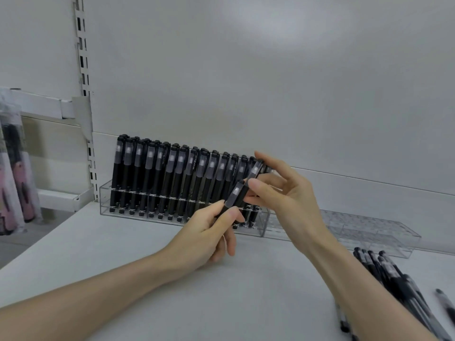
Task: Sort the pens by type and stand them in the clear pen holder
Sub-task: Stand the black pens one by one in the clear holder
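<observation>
Far left we log wrapped packs, too blurred to read. On the shelf, against the back wall, sits the clear holder; black pens stand upright in rows across its left part. In front of that row's right end, the left hand pinches a tilted pen by its lower half, thumb on top. The right hand pinches a second pen between thumb and forefinger, with its other fingers spread. Lower right, we note loose pens lying heaped on the shelf.
</observation>
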`<state>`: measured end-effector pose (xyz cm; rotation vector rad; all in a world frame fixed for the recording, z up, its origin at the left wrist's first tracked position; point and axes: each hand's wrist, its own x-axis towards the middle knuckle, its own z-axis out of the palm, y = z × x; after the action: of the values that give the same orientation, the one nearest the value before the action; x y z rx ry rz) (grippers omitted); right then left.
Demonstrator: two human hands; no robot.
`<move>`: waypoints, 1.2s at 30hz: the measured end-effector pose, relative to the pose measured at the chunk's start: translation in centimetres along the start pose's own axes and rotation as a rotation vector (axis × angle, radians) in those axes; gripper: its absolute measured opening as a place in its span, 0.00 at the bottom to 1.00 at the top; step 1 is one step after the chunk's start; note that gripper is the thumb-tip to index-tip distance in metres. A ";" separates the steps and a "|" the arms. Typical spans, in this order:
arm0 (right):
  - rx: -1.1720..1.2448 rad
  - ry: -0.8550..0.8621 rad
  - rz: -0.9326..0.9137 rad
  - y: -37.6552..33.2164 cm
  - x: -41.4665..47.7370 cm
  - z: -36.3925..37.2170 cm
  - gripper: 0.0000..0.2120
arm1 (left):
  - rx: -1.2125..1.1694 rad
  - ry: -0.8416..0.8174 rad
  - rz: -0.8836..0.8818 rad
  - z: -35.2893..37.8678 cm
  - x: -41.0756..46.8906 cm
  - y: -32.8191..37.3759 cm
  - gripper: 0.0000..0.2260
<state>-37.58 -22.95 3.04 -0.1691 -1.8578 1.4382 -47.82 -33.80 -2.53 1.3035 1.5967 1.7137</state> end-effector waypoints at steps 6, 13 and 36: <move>-0.218 0.320 -0.223 -0.9 1.0 -1.6 0.17 | 0.123 0.187 -0.021 -0.8 0.6 -0.3 0.12; -0.399 0.403 -0.358 0.4 1.8 -1.7 0.16 | 0.165 0.187 0.067 -0.9 0.3 -0.2 0.10; -0.621 0.281 -0.198 0.7 1.0 -1.3 0.10 | 0.087 0.158 0.044 -0.8 0.5 -0.5 0.11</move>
<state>-37.63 -21.18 3.02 -0.4498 -1.9603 0.6325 -48.80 -33.68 -2.73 1.2797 1.7604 1.8323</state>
